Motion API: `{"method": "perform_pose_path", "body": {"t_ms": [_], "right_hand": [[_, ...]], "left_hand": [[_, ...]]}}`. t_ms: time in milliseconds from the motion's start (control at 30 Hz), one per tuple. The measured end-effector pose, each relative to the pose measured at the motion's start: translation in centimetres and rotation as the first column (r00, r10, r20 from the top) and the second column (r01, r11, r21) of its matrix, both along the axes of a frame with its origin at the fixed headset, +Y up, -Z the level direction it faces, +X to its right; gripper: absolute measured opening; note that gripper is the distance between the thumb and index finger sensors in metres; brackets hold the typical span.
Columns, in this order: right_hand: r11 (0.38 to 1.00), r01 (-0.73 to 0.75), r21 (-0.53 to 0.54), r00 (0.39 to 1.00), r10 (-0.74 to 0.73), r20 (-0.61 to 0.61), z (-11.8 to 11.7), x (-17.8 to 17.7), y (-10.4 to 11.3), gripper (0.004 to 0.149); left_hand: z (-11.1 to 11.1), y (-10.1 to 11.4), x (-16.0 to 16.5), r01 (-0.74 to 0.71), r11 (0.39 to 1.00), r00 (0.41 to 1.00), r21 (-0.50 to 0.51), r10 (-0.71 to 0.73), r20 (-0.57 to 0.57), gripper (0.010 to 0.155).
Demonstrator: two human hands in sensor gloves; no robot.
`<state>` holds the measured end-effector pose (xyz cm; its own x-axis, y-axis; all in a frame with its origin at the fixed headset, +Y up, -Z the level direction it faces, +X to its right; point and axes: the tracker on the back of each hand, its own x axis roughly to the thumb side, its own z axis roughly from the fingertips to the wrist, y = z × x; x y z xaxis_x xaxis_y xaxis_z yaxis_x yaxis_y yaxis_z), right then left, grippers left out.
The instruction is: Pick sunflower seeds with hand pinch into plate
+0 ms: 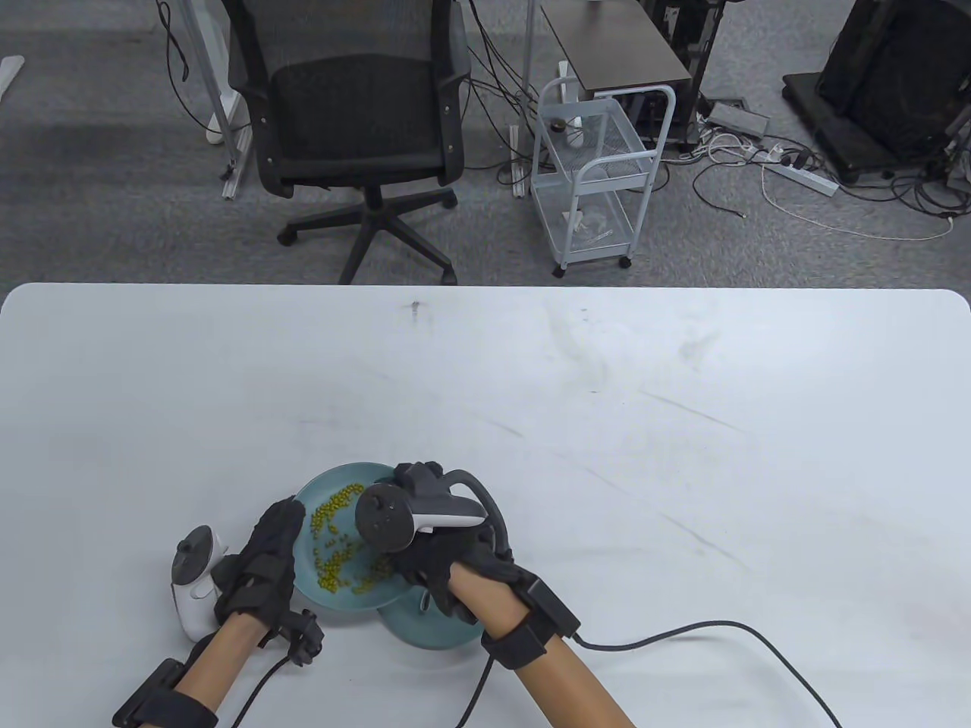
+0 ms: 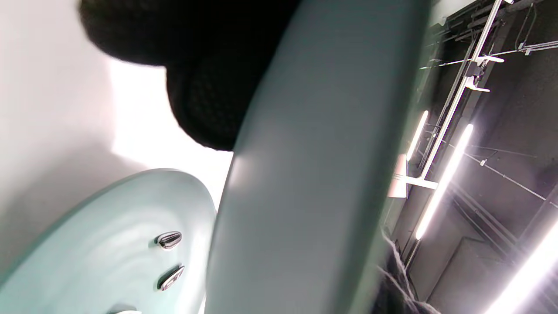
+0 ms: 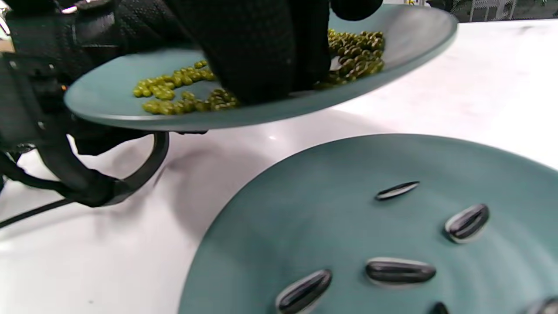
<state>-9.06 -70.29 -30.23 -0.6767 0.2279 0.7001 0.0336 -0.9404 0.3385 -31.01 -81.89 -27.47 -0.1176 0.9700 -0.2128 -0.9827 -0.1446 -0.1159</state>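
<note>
my left hand (image 1: 262, 565) grips the raised bean plate (image 1: 322, 493); right fingers (image 3: 261, 52) dig in it, their hold hidden. tilting could spill beans onto the seeds (image 3: 399, 270).

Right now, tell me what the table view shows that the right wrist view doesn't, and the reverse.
Only the table view shows the left hand holding the raised plate by its rim, plus the office chair and wire cart behind the table.

Only the right wrist view shows striped sunflower seeds lying in the lower plate.

Both show the green beans on the raised plate and the right hand reaching into them.
</note>
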Motion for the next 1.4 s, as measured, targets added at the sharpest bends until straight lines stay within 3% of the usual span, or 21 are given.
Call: {"method": "perform_pose_path", "body": {"t_ms": [300,967,1400], "right_hand": [[0.997,0.071,-0.015,0.997,-0.071,0.026,-0.5,0.5,-0.5,0.035],[0.999,0.026,0.022,0.997,-0.028,0.078,-0.2,-0.2,-0.8,0.035],[0.983,0.173,0.062,0.974,-0.180,0.137,-0.1,1.6,1.5,0.035]], "left_hand": [[0.0,-0.1,0.1,0.014,1.000,1.000,0.005,-0.014,0.008,0.051],[0.0,-0.3,0.4,0.021,1.000,1.000,-0.004,-0.021,0.022,0.052],[0.0,-0.3,-0.2,0.015,1.000,1.000,-0.012,-0.015,-0.026,0.052]]}}
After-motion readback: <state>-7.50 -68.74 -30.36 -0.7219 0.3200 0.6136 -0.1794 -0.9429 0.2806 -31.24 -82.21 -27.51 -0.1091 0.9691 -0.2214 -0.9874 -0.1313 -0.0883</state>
